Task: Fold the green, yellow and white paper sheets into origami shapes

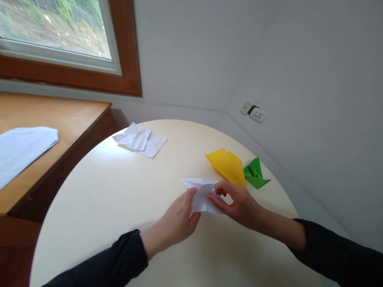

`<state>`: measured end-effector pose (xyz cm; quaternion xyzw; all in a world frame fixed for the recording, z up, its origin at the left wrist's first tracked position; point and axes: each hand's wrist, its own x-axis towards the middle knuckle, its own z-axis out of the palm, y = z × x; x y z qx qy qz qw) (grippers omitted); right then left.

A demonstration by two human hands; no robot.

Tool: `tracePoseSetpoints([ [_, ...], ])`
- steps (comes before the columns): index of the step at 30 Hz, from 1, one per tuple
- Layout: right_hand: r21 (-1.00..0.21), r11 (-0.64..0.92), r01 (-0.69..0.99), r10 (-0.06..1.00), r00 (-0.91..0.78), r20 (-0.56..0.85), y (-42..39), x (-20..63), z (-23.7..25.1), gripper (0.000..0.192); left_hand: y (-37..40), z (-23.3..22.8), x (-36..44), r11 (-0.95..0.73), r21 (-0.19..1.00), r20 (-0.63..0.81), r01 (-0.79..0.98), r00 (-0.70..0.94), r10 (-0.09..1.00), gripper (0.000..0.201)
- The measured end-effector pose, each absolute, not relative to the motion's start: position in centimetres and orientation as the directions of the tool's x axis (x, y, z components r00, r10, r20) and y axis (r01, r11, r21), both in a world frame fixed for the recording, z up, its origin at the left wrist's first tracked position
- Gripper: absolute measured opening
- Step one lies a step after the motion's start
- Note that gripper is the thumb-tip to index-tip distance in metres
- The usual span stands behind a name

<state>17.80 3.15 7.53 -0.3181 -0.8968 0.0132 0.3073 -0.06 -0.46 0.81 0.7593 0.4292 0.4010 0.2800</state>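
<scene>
A creased white sheet of paper (203, 199), partly folded, is between my two hands over the round table. My left hand (181, 215) grips its left side, thumb and fingers closed on the edge. On the right side, my right hand (236, 201) has thumb and forefinger curled in against the paper. The paper's lower right part is partly covered by that hand. Just beyond lies a folded yellow paper (229, 165), and to its right a green folded paper boat (255, 174).
Creased white papers (137, 139) lie near the far left edge of the round cream table (119, 199). A wooden desk (74, 115) with a pale folded cloth or paper (26, 147) stands at left. A wall socket (258, 114) is behind the table, beneath white walls.
</scene>
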Motion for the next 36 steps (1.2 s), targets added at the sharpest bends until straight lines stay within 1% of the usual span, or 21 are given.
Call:
tracePoseSetpoints([
  [5, -0.198, 0.802, 0.563, 0.573, -0.633, 0.521, 3.1, 17.7, 7.4, 0.024, -0.7, 1.7, -0.2, -0.524, 0.728, 0.405, 0.442, 0.339, 0.849, 0.029],
  [8, -0.151, 0.835, 0.529, 0.522, -0.675, 0.522, 3.0, 17.7, 7.0, 0.024, -0.5, 1.9, -0.2, -0.513, 0.719, 0.42, 0.469, 0.294, 0.859, 0.013],
  [9, -0.132, 0.846, 0.516, 0.502, -0.688, 0.524, 2.9, 17.7, 6.9, 0.024, -0.4, 1.9, -0.2, -0.505, 0.719, 0.422, 0.477, 0.277, 0.863, 0.013],
  [12, -0.087, 0.865, 0.494, 0.462, -0.717, 0.522, 2.7, 17.6, 6.6, 0.026, -0.1, 1.7, 0.0, -0.5, 0.713, 0.438, 0.491, 0.245, 0.865, 0.021],
  [18, -0.056, 0.885, 0.463, 0.424, -0.749, 0.509, 2.4, 17.5, 6.4, 0.028, 0.0, 1.6, 0.0, -0.503, 0.684, 0.456, 0.528, 0.229, 0.86, 0.021],
  [21, -0.045, 0.881, 0.471, 0.429, -0.757, 0.493, 2.3, 17.5, 6.4, 0.026, 0.0, 1.6, 0.0, -0.492, 0.697, 0.439, 0.523, 0.232, 0.868, 0.018],
  [24, -0.032, 0.869, 0.494, 0.447, -0.755, 0.48, 2.3, 17.4, 6.4, 0.022, 0.0, 1.3, 0.0, -0.459, 0.733, 0.402, 0.501, 0.225, 0.888, 0.015],
  [28, 0.028, 0.862, 0.506, 0.432, -0.763, 0.481, 2.4, 17.3, 6.5, 0.019, 0.0, 1.1, 0.1, -0.395, 0.777, 0.335, 0.49, 0.209, 0.919, 0.025],
  [32, 0.086, 0.825, 0.558, 0.446, -0.737, 0.508, 2.5, 17.4, 6.6, 0.015, 0.0, 1.0, 0.2, -0.39, 0.784, 0.33, 0.483, 0.207, 0.921, 0.038],
  [36, 0.061, 0.81, 0.584, 0.459, -0.695, 0.553, 2.4, 17.5, 6.7, 0.013, 0.1, 0.8, 0.1, -0.431, 0.762, 0.366, 0.484, 0.228, 0.902, 0.04],
])
